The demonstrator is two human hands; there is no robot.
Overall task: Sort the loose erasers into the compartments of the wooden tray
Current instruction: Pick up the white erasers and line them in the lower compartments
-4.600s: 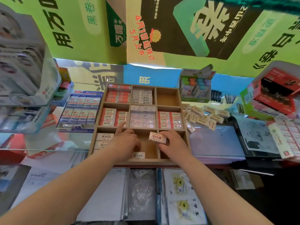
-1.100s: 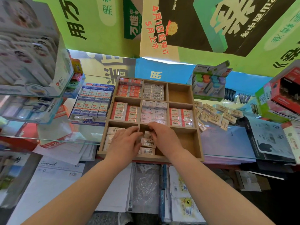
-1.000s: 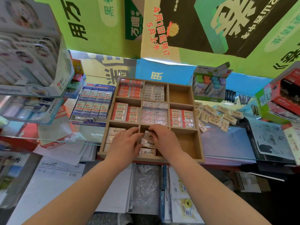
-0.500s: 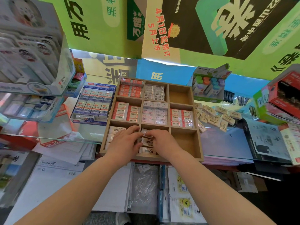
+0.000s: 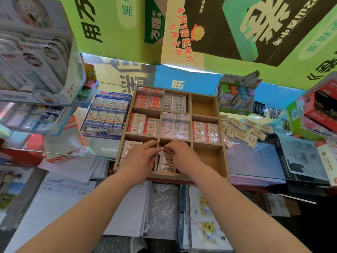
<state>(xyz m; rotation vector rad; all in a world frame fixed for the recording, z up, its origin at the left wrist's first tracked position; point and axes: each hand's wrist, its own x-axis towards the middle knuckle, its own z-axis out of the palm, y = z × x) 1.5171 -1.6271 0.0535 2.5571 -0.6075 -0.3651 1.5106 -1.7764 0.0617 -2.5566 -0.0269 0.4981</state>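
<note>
Both hands are working over the near-middle compartment of the pale wooden nine-compartment tray (image 5: 225,161), which is sitting on the glass tabletop (image 5: 255,161) close to its near edge.

My right hand (image 5: 184,157) is pinching a cream paper-wrapped eraser (image 5: 167,152) at the far end of that compartment. The grip is narrow, with the fingertips curling down onto the eraser. My left hand (image 5: 140,158) is lying flatter, fingers mostly straight. Its tips are touching the same eraser and the divider beside it, so it is steadying rather than holding.

Done so far, as I am judging it:
- Two more cream erasers (image 5: 166,159) are lying in a row nearer to me in the same compartment.
- The near-left compartment is holding cream erasers (image 5: 132,144) too, partly hidden under my left hand.
- The far-left, far-middle and all three middle-row compartments are looking full of red-and-white wrapped erasers (image 5: 148,99) and white barcoded erasers (image 5: 175,105).

Left to do:
- The far-right compartment (image 5: 203,106) and the near-right compartment (image 5: 207,158) are showing bare wood.
- A heap of loose cream erasers (image 5: 244,130) is lying on the tabletop just beside the tray's right edge, a dozen or more.

I am reckoning the near-middle compartment is barely half filled. The heap is looking like enough to finish it and spill into the near-right one.
</note>
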